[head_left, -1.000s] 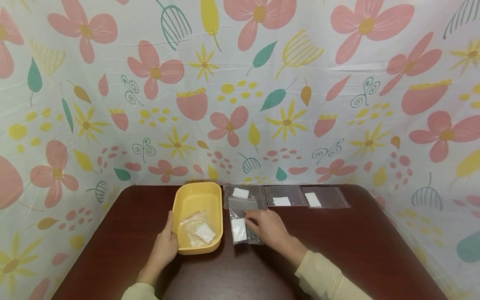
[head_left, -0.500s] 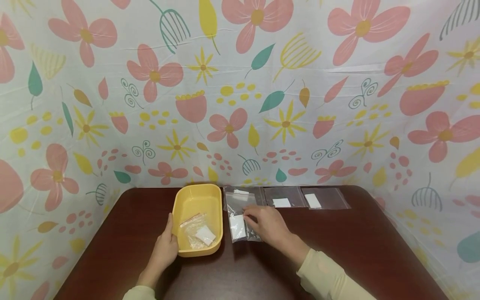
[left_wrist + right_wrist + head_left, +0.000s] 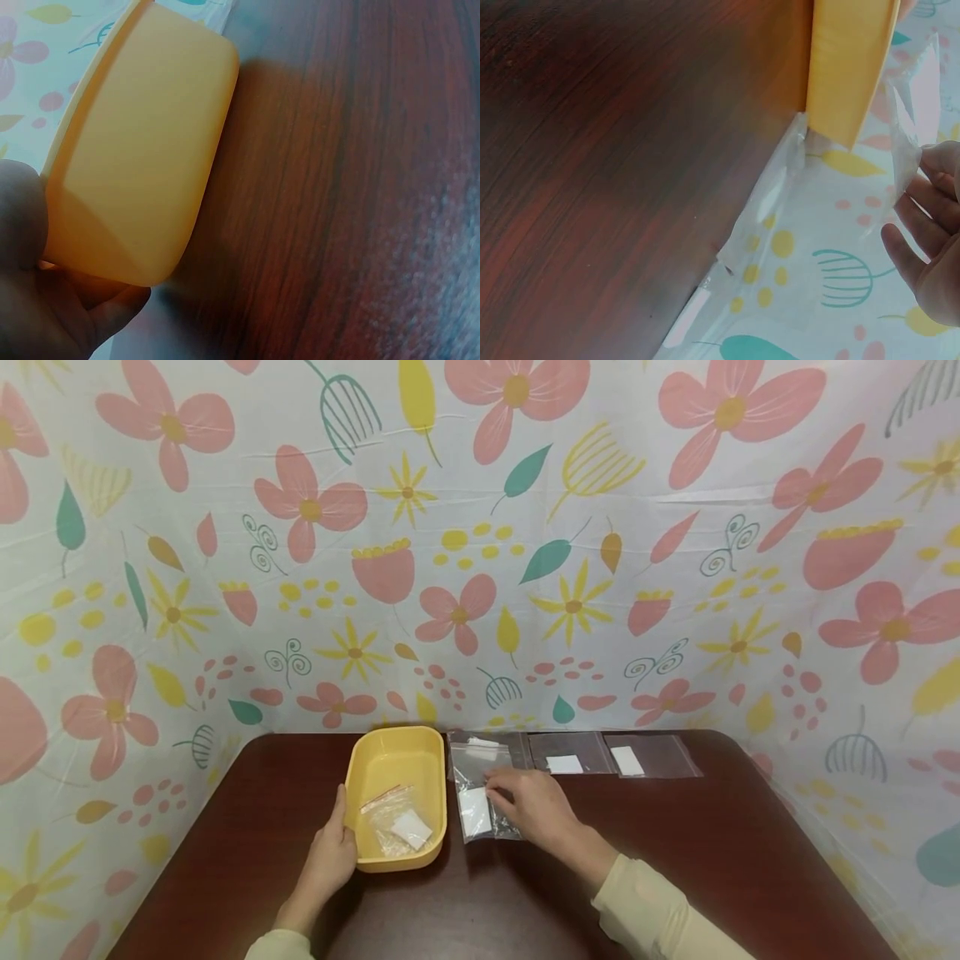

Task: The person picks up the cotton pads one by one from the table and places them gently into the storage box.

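Note:
My left hand (image 3: 330, 852) grips the left side of a yellow plastic bin (image 3: 392, 760), which is tilted and lifted off the table in the left wrist view. Inside the bin lie clear zip-lock bags, one with a white card (image 3: 411, 829). My right hand (image 3: 538, 814) pinches the right edge of another clear zip-lock bag (image 3: 471, 768) between thumb and finger. That bag hangs above the table, just right of the bin, with a white card (image 3: 475, 812) in it. In the right wrist view, the held bag (image 3: 905, 150) is clear of the table.
Along the table's back edge lie a partly covered zip-lock bag (image 3: 516, 745), a middle one (image 3: 555, 746) and a right one (image 3: 663, 758), each with a white card. A floral cloth (image 3: 465, 527) stands behind the dark wooden table (image 3: 637, 835).
The bag in my right hand has shifted slightly away from me, covering more of the card in the bag behind it. My left hand and the bin have barely moved.

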A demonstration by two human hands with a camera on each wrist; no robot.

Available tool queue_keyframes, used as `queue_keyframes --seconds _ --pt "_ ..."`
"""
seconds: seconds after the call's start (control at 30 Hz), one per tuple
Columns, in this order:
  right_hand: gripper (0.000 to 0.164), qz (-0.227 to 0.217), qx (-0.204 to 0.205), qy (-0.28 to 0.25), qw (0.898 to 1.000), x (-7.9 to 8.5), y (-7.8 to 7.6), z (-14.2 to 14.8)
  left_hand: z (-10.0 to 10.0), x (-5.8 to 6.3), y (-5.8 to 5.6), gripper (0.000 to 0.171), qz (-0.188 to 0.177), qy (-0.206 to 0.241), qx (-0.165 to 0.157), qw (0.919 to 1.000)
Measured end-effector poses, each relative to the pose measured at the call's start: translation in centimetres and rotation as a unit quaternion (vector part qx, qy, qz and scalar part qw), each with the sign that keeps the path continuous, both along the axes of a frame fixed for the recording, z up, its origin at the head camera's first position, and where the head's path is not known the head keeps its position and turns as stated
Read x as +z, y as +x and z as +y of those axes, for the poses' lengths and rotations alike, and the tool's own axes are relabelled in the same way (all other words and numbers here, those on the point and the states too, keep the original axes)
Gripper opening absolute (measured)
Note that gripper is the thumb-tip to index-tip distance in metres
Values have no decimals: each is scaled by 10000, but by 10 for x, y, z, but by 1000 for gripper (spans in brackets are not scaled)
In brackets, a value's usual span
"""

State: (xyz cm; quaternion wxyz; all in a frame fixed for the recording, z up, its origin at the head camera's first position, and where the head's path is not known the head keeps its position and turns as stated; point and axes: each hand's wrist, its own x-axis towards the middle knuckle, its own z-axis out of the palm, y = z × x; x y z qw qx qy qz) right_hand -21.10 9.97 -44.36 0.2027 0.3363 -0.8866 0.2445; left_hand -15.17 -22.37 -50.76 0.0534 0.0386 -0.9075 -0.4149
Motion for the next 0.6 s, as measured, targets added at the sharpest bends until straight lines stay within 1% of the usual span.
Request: queue_keyframes --seconds 0.13,0.33,0.6 --pt "6 72 13 0 10000 -1 -1 -5 0 0 0 68 13 18 -7 10000" --pt "8 25 109 58 9999 -2 -2 -16 0 0 1 68 19 12 17 10000" --pt "10 13 248 -15 9997 -2 -8 -33 0 0 -2 68 4 5 12 10000"
